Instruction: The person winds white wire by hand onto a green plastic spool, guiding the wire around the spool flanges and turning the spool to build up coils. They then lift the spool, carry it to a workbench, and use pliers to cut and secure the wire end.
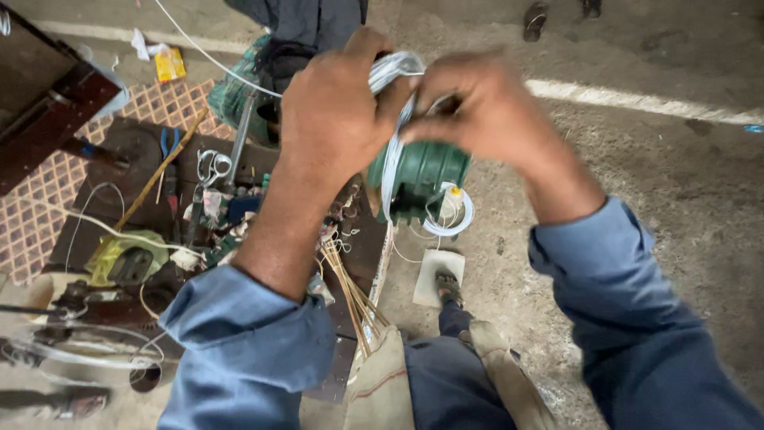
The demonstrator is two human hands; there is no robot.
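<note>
Left hand and right hand, both closed, grip limp, light white wire looped over the heavy-looking, rigid green motor housing.

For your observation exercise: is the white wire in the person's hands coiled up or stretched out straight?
Coiled. The white wire loops in a bundle between the left hand and right hand, above the green motor.

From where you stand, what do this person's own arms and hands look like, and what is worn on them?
Both hands are bare: no gloves, rings or watch show on the left hand or the right hand. Each arm wears a blue long sleeve. The left sleeve is pushed up, leaving much of the forearm bare; the right sleeve ends in a plain cuff nearer the wrist. The cloth is creased and plain.
</note>
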